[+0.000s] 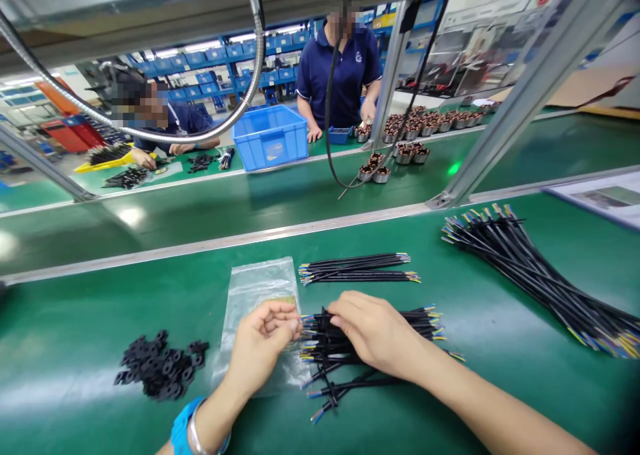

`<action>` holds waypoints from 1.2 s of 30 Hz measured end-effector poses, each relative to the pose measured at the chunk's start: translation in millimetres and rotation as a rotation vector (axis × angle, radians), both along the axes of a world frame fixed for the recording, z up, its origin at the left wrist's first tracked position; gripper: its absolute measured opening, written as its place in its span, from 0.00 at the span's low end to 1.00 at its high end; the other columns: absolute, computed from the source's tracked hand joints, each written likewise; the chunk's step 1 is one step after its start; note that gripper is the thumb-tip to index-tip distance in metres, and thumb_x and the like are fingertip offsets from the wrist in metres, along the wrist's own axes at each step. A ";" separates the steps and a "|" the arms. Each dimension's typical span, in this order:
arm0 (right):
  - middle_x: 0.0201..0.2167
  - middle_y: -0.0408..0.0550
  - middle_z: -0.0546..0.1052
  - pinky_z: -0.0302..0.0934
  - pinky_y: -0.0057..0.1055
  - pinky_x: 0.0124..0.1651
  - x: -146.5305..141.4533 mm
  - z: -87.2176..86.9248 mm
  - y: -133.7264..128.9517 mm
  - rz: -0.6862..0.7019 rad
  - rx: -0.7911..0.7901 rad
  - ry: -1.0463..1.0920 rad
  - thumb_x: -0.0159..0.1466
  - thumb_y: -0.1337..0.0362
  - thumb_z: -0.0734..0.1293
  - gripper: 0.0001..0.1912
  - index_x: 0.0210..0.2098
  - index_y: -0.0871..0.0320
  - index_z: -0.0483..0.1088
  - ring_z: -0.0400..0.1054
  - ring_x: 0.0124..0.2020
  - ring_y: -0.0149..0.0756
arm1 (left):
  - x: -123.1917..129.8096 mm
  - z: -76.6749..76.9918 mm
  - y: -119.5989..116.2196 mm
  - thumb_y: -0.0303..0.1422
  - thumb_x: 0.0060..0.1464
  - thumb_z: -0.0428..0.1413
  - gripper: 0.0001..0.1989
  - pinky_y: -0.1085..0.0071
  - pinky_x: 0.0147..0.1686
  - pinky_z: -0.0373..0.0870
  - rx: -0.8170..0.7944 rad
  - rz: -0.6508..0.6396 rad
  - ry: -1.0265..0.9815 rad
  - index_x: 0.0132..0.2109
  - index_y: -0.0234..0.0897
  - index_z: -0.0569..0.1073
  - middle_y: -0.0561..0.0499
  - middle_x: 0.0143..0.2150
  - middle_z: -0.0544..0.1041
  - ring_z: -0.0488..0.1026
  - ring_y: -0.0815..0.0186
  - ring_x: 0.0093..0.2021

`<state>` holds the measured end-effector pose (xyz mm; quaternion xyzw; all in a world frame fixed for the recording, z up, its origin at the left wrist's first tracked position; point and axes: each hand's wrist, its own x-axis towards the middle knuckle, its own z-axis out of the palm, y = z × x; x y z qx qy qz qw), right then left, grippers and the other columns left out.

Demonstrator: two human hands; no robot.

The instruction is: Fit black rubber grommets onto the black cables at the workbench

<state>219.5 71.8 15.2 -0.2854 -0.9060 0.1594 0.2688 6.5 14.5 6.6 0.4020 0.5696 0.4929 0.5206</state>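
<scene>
Left hand (265, 341): fingers curled, thumb drawn in at the coloured wire ends; whether it grips them, cannot tell. Right hand (377, 328): closed, thumb and fingers pinching a black cable near its left end. Short cables (323, 345): grouped beneath and beside the right hand. Plastic bag (250, 288): flat, partly behind the left hand. Small black parts (160, 368): heaped, left. Long cable bundle (535, 275): far right of the hands.

The bag (260, 283) looks glossy clear plastic, the cables (343, 349) smooth, the tabletop (90, 321) shiny.
</scene>
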 end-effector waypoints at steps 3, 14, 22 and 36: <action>0.30 0.48 0.69 0.56 0.32 0.36 1.3 -2.7 2.1 0.010 -0.033 0.007 0.69 0.70 0.56 0.10 0.38 0.60 0.68 0.61 0.32 0.36 | 1.6 1.4 3.0 0.30 0.44 0.66 0.17 0.73 0.37 0.75 -0.028 -0.022 -0.109 0.42 0.34 0.73 0.49 0.35 0.80 0.77 0.69 0.32; 0.30 0.48 0.70 0.59 0.32 0.36 -4.2 -2.6 1.9 0.042 0.005 -0.025 0.69 0.68 0.56 0.11 0.38 0.60 0.70 0.62 0.32 0.36 | 12.9 -0.2 -1.3 0.29 0.49 0.61 0.14 0.69 0.41 0.73 0.097 -0.054 0.080 0.45 0.35 0.72 0.46 0.38 0.80 0.77 0.65 0.38; 0.34 0.51 0.76 0.65 0.34 0.45 2.3 -26.8 27.8 -0.103 -0.058 -0.196 0.68 0.67 0.59 0.12 0.41 0.60 0.75 0.69 0.39 0.38 | -44.4 45.5 -0.8 0.35 0.54 0.59 0.09 0.68 0.42 0.73 0.139 -0.094 0.427 0.42 0.37 0.75 0.47 0.41 0.79 0.76 0.64 0.40; 0.40 0.54 0.76 0.64 0.43 0.49 14.7 -61.2 62.5 -0.141 0.079 -0.196 0.68 0.59 0.55 0.18 0.43 0.59 0.73 0.69 0.43 0.44 | -157.9 38.1 -54.5 0.36 0.59 0.51 0.13 0.63 0.44 0.69 -0.156 -0.054 1.272 0.43 0.38 0.78 0.46 0.42 0.81 0.75 0.57 0.42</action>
